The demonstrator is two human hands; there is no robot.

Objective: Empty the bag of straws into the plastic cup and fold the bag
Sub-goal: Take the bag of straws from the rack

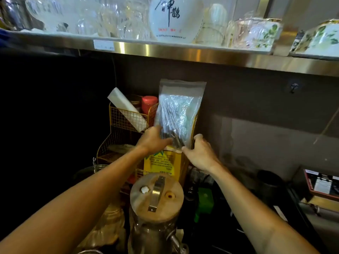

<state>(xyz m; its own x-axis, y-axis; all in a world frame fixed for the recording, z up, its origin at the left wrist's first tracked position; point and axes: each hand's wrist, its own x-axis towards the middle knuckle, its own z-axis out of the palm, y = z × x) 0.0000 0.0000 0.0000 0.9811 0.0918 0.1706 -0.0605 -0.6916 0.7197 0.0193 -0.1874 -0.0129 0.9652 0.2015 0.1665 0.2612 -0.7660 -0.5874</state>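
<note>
A clear plastic bag of straws (178,110) stands upright against the dark back wall, its sealed top edge uppermost and dark straws bunched at its bottom. My left hand (153,139) grips the bag's lower left part. My right hand (199,153) is at the bag's lower right corner, thumb and forefinger touching the plastic. I cannot make out a plastic cup for the straws.
A yellow box (165,162) sits just under the bag. A gold wire rack (128,120) holds a white roll and a red-lidded jar (149,103). A glass jar with a wooden lid (156,197) stands close in front. A steel shelf (183,52) of glassware hangs overhead.
</note>
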